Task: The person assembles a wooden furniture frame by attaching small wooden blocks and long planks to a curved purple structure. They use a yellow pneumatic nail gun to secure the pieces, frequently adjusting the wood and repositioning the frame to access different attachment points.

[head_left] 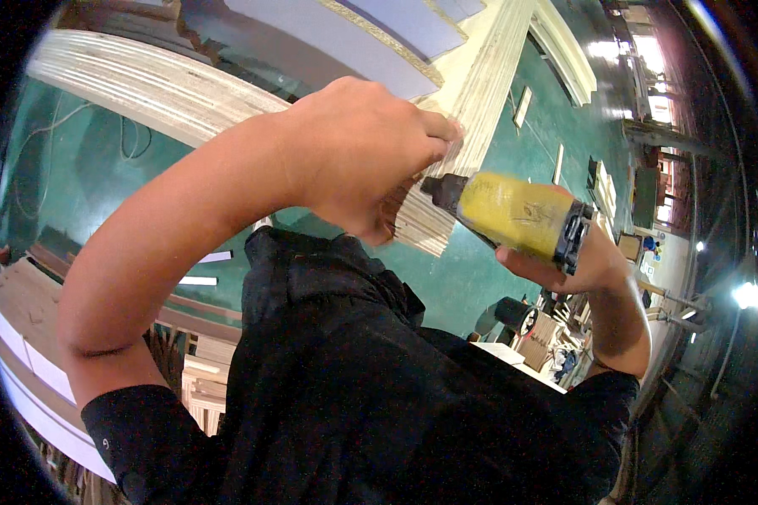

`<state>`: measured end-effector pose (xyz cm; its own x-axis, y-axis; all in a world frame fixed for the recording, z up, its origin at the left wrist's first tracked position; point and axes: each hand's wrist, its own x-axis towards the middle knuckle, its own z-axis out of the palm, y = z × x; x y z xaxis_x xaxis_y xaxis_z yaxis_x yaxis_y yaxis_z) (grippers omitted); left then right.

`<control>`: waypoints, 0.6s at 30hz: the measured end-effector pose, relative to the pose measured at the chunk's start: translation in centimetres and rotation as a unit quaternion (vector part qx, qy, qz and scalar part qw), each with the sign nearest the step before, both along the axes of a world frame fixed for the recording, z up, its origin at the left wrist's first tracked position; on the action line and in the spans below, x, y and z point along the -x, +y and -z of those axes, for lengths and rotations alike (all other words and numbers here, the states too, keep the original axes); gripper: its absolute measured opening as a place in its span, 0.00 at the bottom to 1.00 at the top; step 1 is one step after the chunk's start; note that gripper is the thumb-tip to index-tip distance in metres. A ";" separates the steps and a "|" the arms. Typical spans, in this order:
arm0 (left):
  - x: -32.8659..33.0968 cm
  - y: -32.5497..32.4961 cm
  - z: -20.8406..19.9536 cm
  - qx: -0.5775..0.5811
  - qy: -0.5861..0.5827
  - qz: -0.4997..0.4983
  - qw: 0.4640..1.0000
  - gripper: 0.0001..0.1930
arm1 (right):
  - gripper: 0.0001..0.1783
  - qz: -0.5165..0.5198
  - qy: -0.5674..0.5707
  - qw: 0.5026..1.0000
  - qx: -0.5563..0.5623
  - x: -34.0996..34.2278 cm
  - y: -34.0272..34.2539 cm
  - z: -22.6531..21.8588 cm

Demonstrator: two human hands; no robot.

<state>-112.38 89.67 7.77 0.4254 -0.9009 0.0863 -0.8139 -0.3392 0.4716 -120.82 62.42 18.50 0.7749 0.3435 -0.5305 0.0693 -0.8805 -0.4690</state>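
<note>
My right hand [602, 261] is wrapped round a yellow-and-black cordless drill [514, 210], its dark chuck pointing left toward my left hand. My left hand [358, 147] is bent over the corner of a pale wooden frame with layered edges [480, 114], fingers curled and closed. A brown patch shows under those fingers, close to the drill's tip; whether it is a separate piece or part of the corner, I cannot tell. The chuck's tip is very near the left fingers, and contact with the wood is not clear.
Lilac-white panels [370, 42] with raw chipboard edges stand inside the frame. A long layered rail [160, 84] runs off to the left. Below lies a green floor [514, 160] with loose strips and cables. Stacked boards [38, 337] fill the lower left.
</note>
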 end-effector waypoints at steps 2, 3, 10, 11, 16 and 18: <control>0.1 0.0 0.2 0.006 -0.001 -0.001 1.000 0.43 | 0.39 0.010 -0.032 0.998 -0.058 0.7 -0.4 0.4; 0.0 0.1 0.2 0.010 -0.005 0.001 1.000 0.44 | 0.36 -0.014 -0.051 0.997 -0.052 0.6 -0.3 0.4; 0.2 -0.1 0.1 0.052 -0.022 -0.013 0.998 0.36 | 0.40 -0.047 -0.051 0.994 -0.080 0.2 -2.0 1.2; 0.4 -0.1 0.4 0.073 -0.029 -0.019 0.997 0.31 | 0.42 -0.041 -0.040 0.994 -0.094 0.3 -2.5 1.6; 0.6 -0.4 0.4 0.132 0.019 -0.016 0.991 0.33 | 0.42 -0.072 0.030 0.985 -0.153 0.4 -7.8 3.1; 0.7 -0.8 0.4 0.082 0.064 -0.036 0.994 0.45 | 0.38 -0.185 0.065 0.964 -0.182 -0.7 -11.5 4.7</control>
